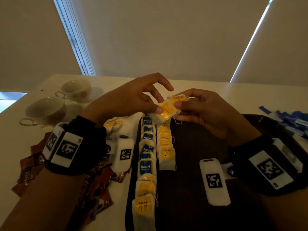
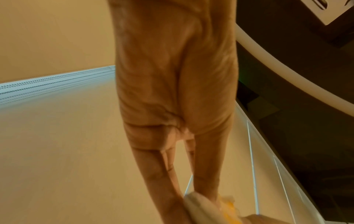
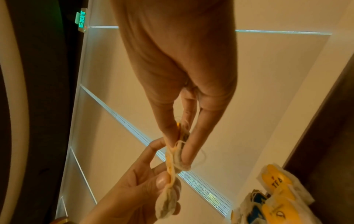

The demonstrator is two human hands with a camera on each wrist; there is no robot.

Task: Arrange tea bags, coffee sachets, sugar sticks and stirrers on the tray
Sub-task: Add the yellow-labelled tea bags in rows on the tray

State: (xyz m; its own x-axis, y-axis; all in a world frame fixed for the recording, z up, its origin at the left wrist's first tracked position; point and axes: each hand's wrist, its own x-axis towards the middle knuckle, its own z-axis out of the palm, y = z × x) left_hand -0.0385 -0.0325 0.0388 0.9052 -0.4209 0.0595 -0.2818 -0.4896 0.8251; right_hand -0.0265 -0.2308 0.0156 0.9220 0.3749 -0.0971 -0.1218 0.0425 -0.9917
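Observation:
Above the far end of the dark tray [image 1: 196,164], both hands hold yellow-tagged tea bags. My left hand [image 1: 157,108] pinches one tea bag [image 1: 167,111] between thumb and fingers. My right hand [image 1: 179,105] pinches a second tea bag [image 1: 179,98] just behind it, and the two bags touch. The right wrist view shows the right fingers [image 3: 188,153] on a bag [image 3: 179,154] and the left hand [image 3: 159,180] on another [image 3: 167,201]. On the tray lie a row of blue-tagged and yellow-tagged tea bags [image 1: 147,149] and a shorter yellow-tagged row [image 1: 165,147].
Brown coffee sachets [image 1: 95,189] lie scattered on the table left of the tray, with a few loose tea bags [image 1: 113,125] beyond them. Two white cups [image 1: 46,110] [image 1: 76,89] stand at the far left. Blue sugar sticks [image 1: 293,120] lie at the right edge.

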